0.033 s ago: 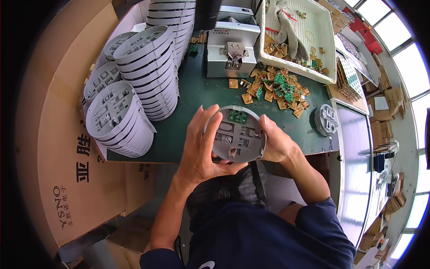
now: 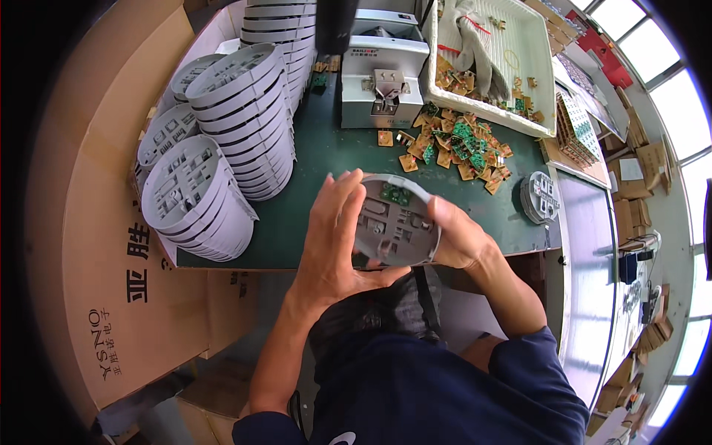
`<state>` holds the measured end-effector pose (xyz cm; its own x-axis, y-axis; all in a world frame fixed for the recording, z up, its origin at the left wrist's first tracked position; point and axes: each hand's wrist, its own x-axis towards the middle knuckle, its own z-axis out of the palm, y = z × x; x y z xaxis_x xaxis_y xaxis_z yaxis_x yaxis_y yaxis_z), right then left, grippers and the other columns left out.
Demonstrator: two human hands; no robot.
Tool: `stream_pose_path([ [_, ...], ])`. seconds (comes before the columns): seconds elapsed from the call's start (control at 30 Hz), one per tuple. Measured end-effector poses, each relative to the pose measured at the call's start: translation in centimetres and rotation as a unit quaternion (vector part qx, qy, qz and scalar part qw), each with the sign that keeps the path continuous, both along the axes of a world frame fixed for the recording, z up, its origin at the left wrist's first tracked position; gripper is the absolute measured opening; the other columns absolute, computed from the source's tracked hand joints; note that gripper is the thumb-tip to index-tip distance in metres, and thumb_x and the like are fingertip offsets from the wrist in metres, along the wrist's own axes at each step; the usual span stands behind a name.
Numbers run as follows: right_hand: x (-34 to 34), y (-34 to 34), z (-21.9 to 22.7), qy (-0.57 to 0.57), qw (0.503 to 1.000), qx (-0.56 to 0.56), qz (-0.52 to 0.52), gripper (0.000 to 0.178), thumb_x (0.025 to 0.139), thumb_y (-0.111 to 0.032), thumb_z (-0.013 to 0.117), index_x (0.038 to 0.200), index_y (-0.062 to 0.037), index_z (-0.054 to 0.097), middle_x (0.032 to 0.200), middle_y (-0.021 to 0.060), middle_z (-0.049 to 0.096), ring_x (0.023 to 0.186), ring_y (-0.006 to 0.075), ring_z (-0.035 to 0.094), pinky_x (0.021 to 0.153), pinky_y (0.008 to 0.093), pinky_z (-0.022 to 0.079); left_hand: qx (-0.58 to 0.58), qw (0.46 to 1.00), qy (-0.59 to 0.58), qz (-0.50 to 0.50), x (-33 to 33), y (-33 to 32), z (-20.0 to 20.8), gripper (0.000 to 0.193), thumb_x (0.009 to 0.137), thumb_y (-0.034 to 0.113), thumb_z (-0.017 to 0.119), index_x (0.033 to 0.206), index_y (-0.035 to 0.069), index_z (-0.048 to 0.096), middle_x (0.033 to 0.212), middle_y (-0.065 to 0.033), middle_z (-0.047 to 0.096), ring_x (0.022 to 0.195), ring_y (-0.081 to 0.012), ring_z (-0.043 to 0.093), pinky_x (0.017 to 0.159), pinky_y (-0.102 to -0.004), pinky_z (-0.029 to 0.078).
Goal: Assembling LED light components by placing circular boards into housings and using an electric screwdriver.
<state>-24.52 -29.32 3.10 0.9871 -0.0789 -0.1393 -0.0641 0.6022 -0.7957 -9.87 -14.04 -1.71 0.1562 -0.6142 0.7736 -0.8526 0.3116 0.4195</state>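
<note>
Over the table's front edge I hold a round grey plastic housing (image 2: pixel 397 231), tilted, its moulded compartments facing up. A small green circuit board (image 2: pixel 395 194) sits inside it at the far rim. My right hand (image 2: pixel 461 236) grips the right rim, thumb on top. Around the left side curls my left hand (image 2: pixel 331 236), its thumb passing below the near rim; some fingertips under the housing are blurred or hidden. Beyond the housing lies a pile of small circuit boards (image 2: pixel 467 144), tan and green.
Stacks of grey housings (image 2: pixel 241 111) stand at the left beside a cardboard box (image 2: pixel 96 222). A metal bench machine (image 2: pixel 382 81) is at the back. A white tray (image 2: pixel 495 110) holds a glove (image 2: pixel 475 55) and boards. More round grey parts (image 2: pixel 540 198) rest at the right.
The housing has tilted and turned slightly in my hands, with its rim shifting a little at the right thumb. Both hands stay in nearly the same place.
</note>
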Motion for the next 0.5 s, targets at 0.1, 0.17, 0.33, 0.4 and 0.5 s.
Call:
stream_pose_path([
  [0.1, -0.4, -0.2, 1.1, -0.039, 0.961, -0.268, -0.056, 0.093, 0.087, -0.052, 0.077, 0.159, -0.0064, 0.039, 0.157, 0.0175, 0.044, 0.140, 0.0339, 0.050, 0.113, 0.0501, 0.044, 0.035, 0.998, -0.002, 0.054, -0.2, 1.0, 2.4, 0.096, 0.075, 0.041, 0.091, 0.149, 0.001, 0.045, 0.152, -0.0287, 0.042, 0.137, -0.0472, 0.046, 0.116, -0.0601, 0.039],
  [0.17, -0.8, -0.7, 1.3, -0.013, 0.762, -0.630, -0.147, 0.100, 0.074, -0.037, 0.092, 0.157, -0.0088, 0.043, 0.157, 0.0199, 0.042, 0.139, 0.0383, 0.049, 0.113, 0.0502, 0.044, 0.045, 0.983, -0.110, 0.138, 0.9, 4.8, 5.7, 0.078, 0.078, 0.040, 0.090, 0.138, 0.000, 0.058, 0.148, -0.0321, 0.048, 0.137, -0.0502, 0.048, 0.115, -0.0598, 0.039],
  [0.33, -2.6, -1.9, 2.1, 0.051, 0.593, -0.780, -0.192, 0.105, 0.065, -0.024, 0.095, 0.156, -0.0135, 0.045, 0.156, 0.0221, 0.039, 0.138, 0.0431, 0.044, 0.113, 0.0509, 0.041, 0.067, 0.914, -0.069, 0.394, 4.4, 7.8, 11.3, 0.029, 0.102, 0.017, 0.066, 0.122, -0.003, 0.070, 0.137, -0.0165, 0.063, 0.133, -0.0385, 0.056, 0.111, -0.0493, 0.043],
  [0.4, -3.4, -2.7, 1.4, 0.059, 0.543, -0.811, -0.210, 0.100, 0.067, -0.023, 0.093, 0.154, -0.0150, 0.046, 0.152, 0.0232, 0.040, 0.136, 0.0458, 0.042, 0.113, 0.0522, 0.040, 0.106, 0.919, -0.044, 0.377, 6.0, 8.9, 10.8, 0.028, 0.102, 0.016, 0.065, 0.122, -0.003, 0.069, 0.136, -0.0157, 0.064, 0.132, -0.0368, 0.057, 0.111, -0.0467, 0.043],
  [0.5, -4.9, -4.0, 1.3, 0.069, 0.497, -0.834, -0.230, 0.099, 0.067, -0.023, 0.092, 0.154, -0.0158, 0.046, 0.150, 0.0233, 0.040, 0.136, 0.0462, 0.041, 0.114, 0.0522, 0.039, 0.186, 0.916, 0.000, 0.356, 7.4, 10.8, 10.7, 0.027, 0.103, 0.013, 0.063, 0.123, -0.005, 0.069, 0.133, -0.0141, 0.066, 0.132, -0.0335, 0.058, 0.110, -0.0415, 0.043],
])
